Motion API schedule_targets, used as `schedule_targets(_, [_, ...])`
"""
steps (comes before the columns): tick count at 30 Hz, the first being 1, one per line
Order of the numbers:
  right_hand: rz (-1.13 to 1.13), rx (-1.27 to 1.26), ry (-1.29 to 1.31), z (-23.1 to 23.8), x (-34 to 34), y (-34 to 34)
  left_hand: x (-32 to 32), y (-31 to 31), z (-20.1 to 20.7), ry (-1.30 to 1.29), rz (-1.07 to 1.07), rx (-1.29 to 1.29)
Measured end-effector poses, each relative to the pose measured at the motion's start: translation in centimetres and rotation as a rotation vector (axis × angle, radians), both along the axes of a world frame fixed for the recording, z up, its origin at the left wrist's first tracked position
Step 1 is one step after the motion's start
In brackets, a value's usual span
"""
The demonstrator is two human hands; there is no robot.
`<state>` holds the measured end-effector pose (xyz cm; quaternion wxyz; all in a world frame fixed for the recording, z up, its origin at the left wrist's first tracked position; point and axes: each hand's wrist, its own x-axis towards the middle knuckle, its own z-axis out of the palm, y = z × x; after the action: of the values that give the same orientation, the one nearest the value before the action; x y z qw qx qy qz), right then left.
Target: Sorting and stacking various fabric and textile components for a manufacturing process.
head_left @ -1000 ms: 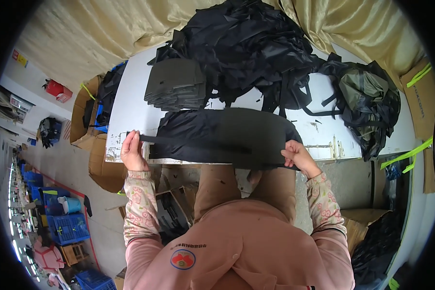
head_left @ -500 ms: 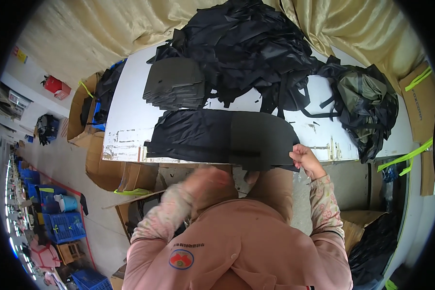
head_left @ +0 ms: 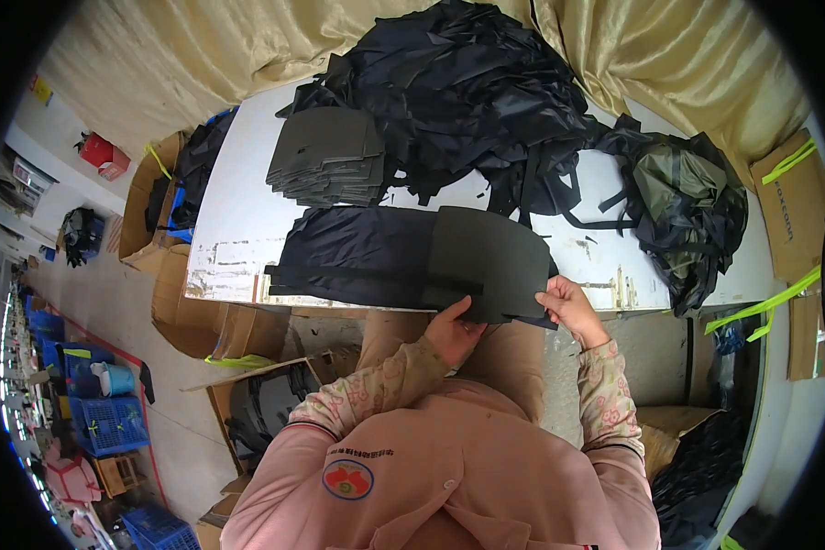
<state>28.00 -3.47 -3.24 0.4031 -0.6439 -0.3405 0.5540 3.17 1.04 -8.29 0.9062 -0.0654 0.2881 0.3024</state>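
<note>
Right fingers (head_left: 549, 300) pinch the panel (head_left: 490, 257), which lies on cloth (head_left: 357, 240) just to their left; left fingers (head_left: 468, 333) meet its near edge, grip unclear. Best hold both layers flat and square.

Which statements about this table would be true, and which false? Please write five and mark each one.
1. The right hand pinches the right edge of a dark grey panel. True.
2. A stack of grey pieces lies left of the big black fabric heap. True.
3. The left hand touches that stack. False: it is at the panel's near edge.
4. The curtain behind the table is blue. False: it is gold.
5. Olive fabric shows in the right-hand bundle. True.
</note>
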Motion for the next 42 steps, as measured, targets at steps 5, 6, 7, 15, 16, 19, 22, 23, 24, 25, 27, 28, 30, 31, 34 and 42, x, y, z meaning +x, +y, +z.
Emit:
schedule_targets(5, [0.022,-0.002,0.053,0.1,0.1,0.0,-0.2,0.1,1.6,-0.107,0.032,-0.017])
schedule_targets(6, [0.035,-0.011,0.086,0.1,0.1,0.1,-0.2,0.1,1.5,-0.106,0.033,-0.018])
schedule_targets(7, [0.036,-0.011,0.086,0.0,0.1,0.1,-0.2,0.0,1.5,-0.067,0.033,0.007])
schedule_targets(15, [0.056,0.014,-0.102,1.0,-1.2,0.0,-0.6,-0.4,-0.7,0.024,-0.01,0.104])
schedule_targets(16, [0.054,0.013,-0.102,0.8,-1.1,0.0,-0.5,-0.4,-0.5,0.039,-0.012,0.107])
schedule_targets(19, [0.068,0.092,-0.241,0.0,-1.0,-0.1,-0.5,-0.3,-0.7,0.065,-0.019,0.123])
schedule_targets(22, [0.063,0.176,-0.392,-0.1,-0.9,0.2,-0.5,-0.1,-0.3,0.078,-0.058,0.128])
schedule_targets(23, [0.048,0.163,-0.358,0.0,-0.7,0.3,-0.4,0.0,0.3,0.078,-0.094,0.122])
schedule_targets(24, [0.032,0.151,-0.325,0.1,-0.5,0.3,-0.8,0.2,0.8,0.074,-0.099,0.129])
schedule_targets(25, [0.026,0.151,-0.326,0.2,-0.2,0.5,-1.5,0.7,1.2,0.016,-0.314,0.035])
schedule_targets(27, [0.038,0.102,-0.323,0.3,0.0,0.9,-3.4,0.8,0.7,-0.035,-0.523,-0.064])
schedule_targets(28, [0.035,0.1,-0.319,0.0,0.1,0.9,-4.4,0.3,0.2,0.005,-0.724,0.036])
schedule_targets(30, [0.038,0.058,-0.335,-0.5,0.4,1.2,-5.0,0.3,-0.6,0.049,-0.928,0.142])
schedule_targets(31, [0.03,0.056,-0.335,-0.8,0.5,1.0,-4.9,0.3,-0.1,0.296,-1.024,0.645])
schedule_targets(34, [0.042,0.046,-0.377,-1.8,0.6,0.9,-3.8,1.6,1.8,0.847,-0.833,1.784])
schedule_targets(42, [0.113,-0.035,-0.325,-4.0,1.2,0.5,-2.8,3.1,-0.1,1.158,-0.726,2.358])
